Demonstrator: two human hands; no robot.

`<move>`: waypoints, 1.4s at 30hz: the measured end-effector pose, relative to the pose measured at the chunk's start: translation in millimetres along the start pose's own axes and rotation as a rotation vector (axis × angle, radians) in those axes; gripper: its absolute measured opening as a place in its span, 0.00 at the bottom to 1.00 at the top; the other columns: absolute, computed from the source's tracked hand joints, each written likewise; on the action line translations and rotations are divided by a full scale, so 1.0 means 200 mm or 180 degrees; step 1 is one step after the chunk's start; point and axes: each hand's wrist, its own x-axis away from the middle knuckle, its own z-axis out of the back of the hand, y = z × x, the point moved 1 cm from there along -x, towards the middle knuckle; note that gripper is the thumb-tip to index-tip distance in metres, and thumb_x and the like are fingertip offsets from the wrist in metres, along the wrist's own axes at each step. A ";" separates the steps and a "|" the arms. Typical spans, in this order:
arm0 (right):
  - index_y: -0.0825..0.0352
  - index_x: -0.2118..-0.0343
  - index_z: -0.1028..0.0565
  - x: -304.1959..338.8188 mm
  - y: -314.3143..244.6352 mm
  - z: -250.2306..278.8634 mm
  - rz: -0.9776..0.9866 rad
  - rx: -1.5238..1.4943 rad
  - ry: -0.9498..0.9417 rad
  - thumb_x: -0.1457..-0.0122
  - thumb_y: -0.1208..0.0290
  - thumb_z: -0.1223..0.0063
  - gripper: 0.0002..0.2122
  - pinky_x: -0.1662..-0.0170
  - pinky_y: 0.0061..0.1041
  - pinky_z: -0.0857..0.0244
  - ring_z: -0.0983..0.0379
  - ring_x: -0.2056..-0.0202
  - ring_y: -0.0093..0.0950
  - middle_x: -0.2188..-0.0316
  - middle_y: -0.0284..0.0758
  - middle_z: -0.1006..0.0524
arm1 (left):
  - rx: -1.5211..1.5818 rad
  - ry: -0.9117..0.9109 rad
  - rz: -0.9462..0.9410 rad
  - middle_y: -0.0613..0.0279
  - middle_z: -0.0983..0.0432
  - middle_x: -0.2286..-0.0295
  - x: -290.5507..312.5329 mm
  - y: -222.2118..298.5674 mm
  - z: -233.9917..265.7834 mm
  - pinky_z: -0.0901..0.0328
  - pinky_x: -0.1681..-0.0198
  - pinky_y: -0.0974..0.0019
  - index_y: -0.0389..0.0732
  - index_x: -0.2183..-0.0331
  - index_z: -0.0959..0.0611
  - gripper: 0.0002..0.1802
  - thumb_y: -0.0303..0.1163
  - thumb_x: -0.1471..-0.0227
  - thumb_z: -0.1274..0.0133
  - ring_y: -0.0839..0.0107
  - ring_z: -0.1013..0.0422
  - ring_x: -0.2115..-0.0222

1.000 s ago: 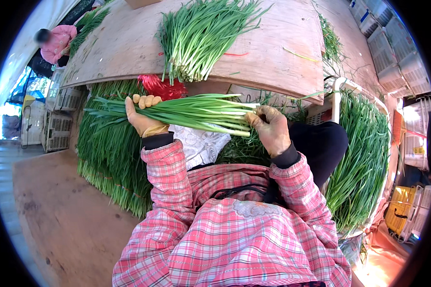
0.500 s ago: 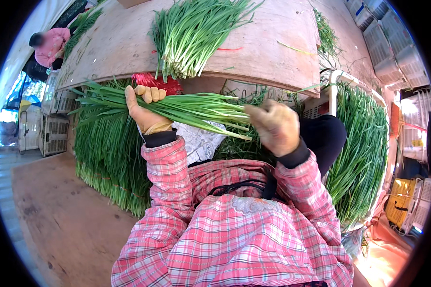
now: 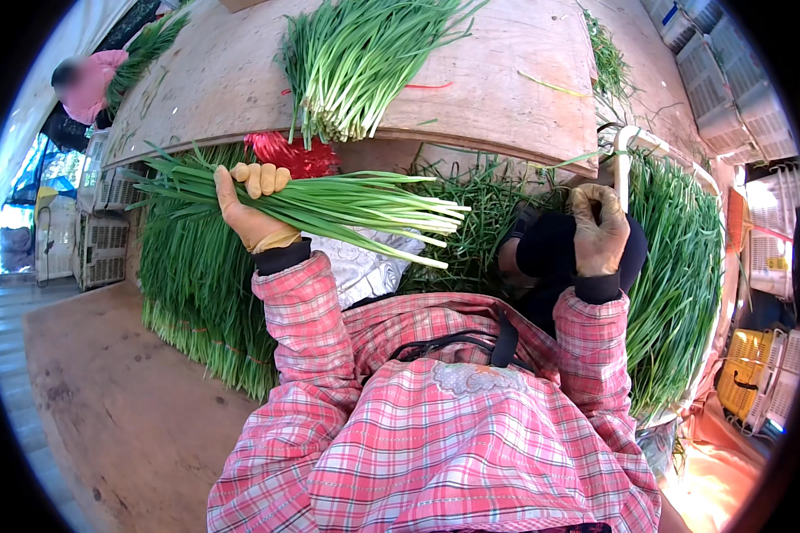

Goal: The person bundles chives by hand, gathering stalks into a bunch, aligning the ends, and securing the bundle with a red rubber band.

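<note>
My left hand point(image 3: 256, 209), in a tan glove, is closed around a bunch of garlic chives point(image 3: 373, 200). Their pale cut ends fan out to the right and the leafy tips lie to the left, over the upright chives below. My right hand point(image 3: 598, 229), also gloved, is raised beside the white-framed crate, apart from the bunch. Its fingers curl in toward the thumb; whether anything small is pinched there cannot be made out. A larger pile of chives point(image 3: 356, 75) rests on the wooden table ahead, pale ends toward me.
Banded chives point(image 3: 204, 284) stand packed at my left; more fill a white-framed crate point(image 3: 676, 275) at my right. Loose leaves point(image 3: 471, 218) lie below the wooden table point(image 3: 507, 98). Red ties point(image 3: 295, 155) hang under its edge. A person in pink point(image 3: 93, 84) sits far left. Plastic crates point(image 3: 720, 80) line the right.
My right hand has moved away from the cut ends, to the right toward the crate. My left hand with the bunch has shifted slightly left. The person far left has leaned or moved a little.
</note>
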 end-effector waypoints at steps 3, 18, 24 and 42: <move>0.69 0.71 0.26 0.02 0.00 -0.04 0.0504 0.0454 -0.0603 0.54 0.83 0.45 0.06 0.67 0.26 0.33 0.28 0.73 0.33 0.75 0.36 0.26 | 0.0132 -0.0215 0.0096 0.75 0.46 0.88 -0.01 0.01 0.01 0.49 0.78 0.73 0.46 0.82 0.34 0.17 0.40 0.45 0.53 0.80 0.48 0.85; 0.65 0.72 0.26 0.40 -0.32 -0.25 0.1023 -0.0490 -0.2007 0.57 0.78 0.49 0.07 0.78 0.28 0.33 0.28 0.80 0.35 0.79 0.35 0.25 | 0.0319 -0.1537 -0.0337 0.80 0.38 0.90 -0.01 0.17 0.00 0.47 0.76 0.77 0.51 0.86 0.35 0.20 0.38 0.43 0.60 0.83 0.45 0.86; 0.71 0.56 0.28 0.24 -0.27 -0.29 -0.0749 -0.1702 -0.2634 0.48 0.78 0.45 0.15 0.58 0.25 0.33 0.27 0.61 0.27 0.61 0.39 0.24 | 0.1032 -0.1861 -0.0178 0.79 0.36 0.89 -0.02 0.10 0.00 0.44 0.77 0.78 0.51 0.86 0.35 0.21 0.37 0.41 0.64 0.83 0.43 0.86; 0.76 0.64 0.30 0.29 -0.30 -0.36 -0.2703 -0.4775 -0.1250 0.40 0.74 0.54 0.09 0.63 0.22 0.33 0.30 0.70 0.25 0.67 0.41 0.26 | 0.0963 -0.1387 0.0371 0.77 0.38 0.90 -0.03 -0.09 0.06 0.48 0.77 0.75 0.50 0.85 0.35 0.20 0.40 0.43 0.62 0.82 0.46 0.86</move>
